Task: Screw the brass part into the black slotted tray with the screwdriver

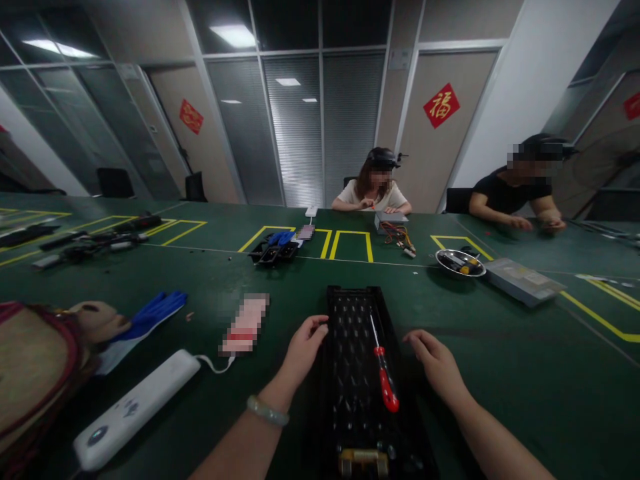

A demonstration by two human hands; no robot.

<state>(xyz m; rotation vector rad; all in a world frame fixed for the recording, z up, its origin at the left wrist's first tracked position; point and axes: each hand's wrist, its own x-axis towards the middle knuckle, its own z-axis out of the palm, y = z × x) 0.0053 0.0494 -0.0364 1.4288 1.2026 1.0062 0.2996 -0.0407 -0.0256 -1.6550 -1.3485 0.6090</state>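
Note:
A long black perforated tray (pixel 355 373) lies lengthwise on the green table in front of me. A screwdriver with a red handle (pixel 384 373) rests on it, tip pointing away. My left hand (pixel 303 347) touches the tray's left edge with fingers curled. My right hand (pixel 436 360) rests by the tray's right edge, fingers bent and holding nothing that I can see. A pale bracelet (pixel 267 411) circles my left wrist. A brass-coloured part (pixel 363 460) sits at the tray's near end.
A white power bank (pixel 135 408) with a cable, a blue glove (pixel 153 313) and a bag (pixel 35 373) lie to the left. A metal bowl (pixel 460 262) and a grey drive (pixel 523 281) sit to the right. Two people sit across the table.

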